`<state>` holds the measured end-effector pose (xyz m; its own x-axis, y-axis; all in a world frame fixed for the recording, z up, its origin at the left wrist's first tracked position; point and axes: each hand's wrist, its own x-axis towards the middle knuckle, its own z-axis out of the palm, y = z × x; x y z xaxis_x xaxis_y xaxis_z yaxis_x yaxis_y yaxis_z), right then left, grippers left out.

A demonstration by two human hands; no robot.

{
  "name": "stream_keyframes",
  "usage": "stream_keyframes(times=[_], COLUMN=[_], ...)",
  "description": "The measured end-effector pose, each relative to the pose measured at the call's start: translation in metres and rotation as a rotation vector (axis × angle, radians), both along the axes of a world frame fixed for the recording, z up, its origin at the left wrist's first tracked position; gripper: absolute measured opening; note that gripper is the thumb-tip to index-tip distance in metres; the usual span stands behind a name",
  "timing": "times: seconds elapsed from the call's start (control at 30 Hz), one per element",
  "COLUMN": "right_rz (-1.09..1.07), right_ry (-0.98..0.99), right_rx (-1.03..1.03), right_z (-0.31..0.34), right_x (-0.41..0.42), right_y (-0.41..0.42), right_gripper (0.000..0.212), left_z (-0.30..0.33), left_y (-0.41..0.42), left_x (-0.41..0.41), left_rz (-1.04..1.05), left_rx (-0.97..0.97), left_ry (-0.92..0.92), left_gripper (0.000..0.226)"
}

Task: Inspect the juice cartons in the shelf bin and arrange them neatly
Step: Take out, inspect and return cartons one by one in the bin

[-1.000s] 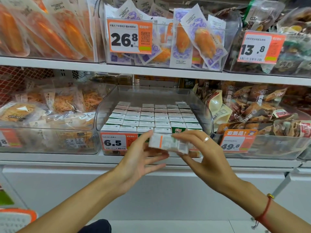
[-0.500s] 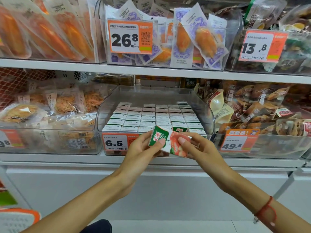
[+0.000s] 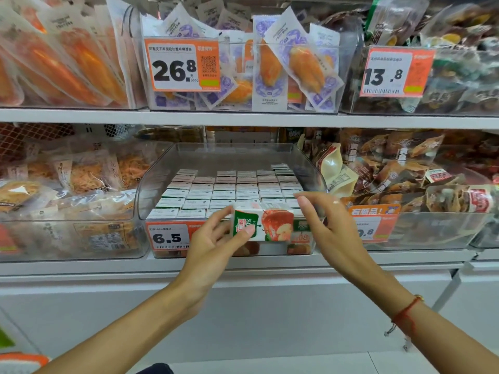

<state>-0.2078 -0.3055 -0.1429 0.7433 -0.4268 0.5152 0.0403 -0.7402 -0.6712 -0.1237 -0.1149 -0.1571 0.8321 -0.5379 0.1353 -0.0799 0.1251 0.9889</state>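
Shop shelf (image 3: 243,118) background, clear bin (image 3: 310,168) full of rowed juice cartons (image 3: 229,188); left hand (image 3: 213,244) pinched one carton (image 3: 263,225) sideways over the bin's front edge, right hand (image 3: 332,233) beside it with fingers relaxed, loose.

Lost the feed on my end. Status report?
Left hand grips juice carton at bin front. Right hand open beside it, no contact seen. Nothing blocking.
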Motion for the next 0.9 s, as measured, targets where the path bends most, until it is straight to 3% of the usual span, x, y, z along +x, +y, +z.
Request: stream_keyframes(times=[0.07,0.2,0.63,0.9], right_rz=[-0.213,-0.317,-0.298,-0.307], right_ry=[-0.013,0.153,0.138,0.164], right_rx=[-0.296,-0.459,-0.470,-0.467], right_z=[0.002,-0.009,-0.017,-0.017], right_x=[0.000,0.003,0.006,0.005], right_y=[-0.017,-0.036,-0.042,-0.042], right_gripper=[0.036,0.053,0.052,0.052], left_z=[0.007,0.022,0.046,0.068], left_y=[-0.004,-0.021,-0.047,-0.061], left_x=[0.008,0.028,0.069,0.067], left_rz=[0.072,0.141,-0.073,-0.168], left_rx=[-0.024,-0.012,0.373,0.523], left_ry=[-0.044,-0.233,-0.654,-0.730], left_gripper=[0.041,0.043,0.049,0.049])
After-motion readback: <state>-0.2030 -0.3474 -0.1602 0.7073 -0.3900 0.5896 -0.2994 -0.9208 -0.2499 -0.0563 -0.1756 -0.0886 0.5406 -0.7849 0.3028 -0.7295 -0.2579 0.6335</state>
